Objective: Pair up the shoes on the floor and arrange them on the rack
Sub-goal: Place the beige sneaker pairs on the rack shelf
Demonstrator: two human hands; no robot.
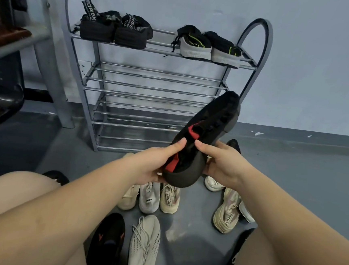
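A black shoe with a red lining is held up in front of the metal shoe rack, toe pointing up and right. My left hand grips its heel from the left, and my right hand grips the heel from the right. On the rack's top shelf stand a black pair and a black pair with grey soles. The lower shelves hold nothing. Several shoes lie on the floor below my hands, among them beige ones, a black one with orange marks and a cream knit one.
More beige and white shoes lie at the right, with a black one behind my right hand. A grey bench frame and dark chair stand left of the rack. My knees fill the lower corners. The floor is grey.
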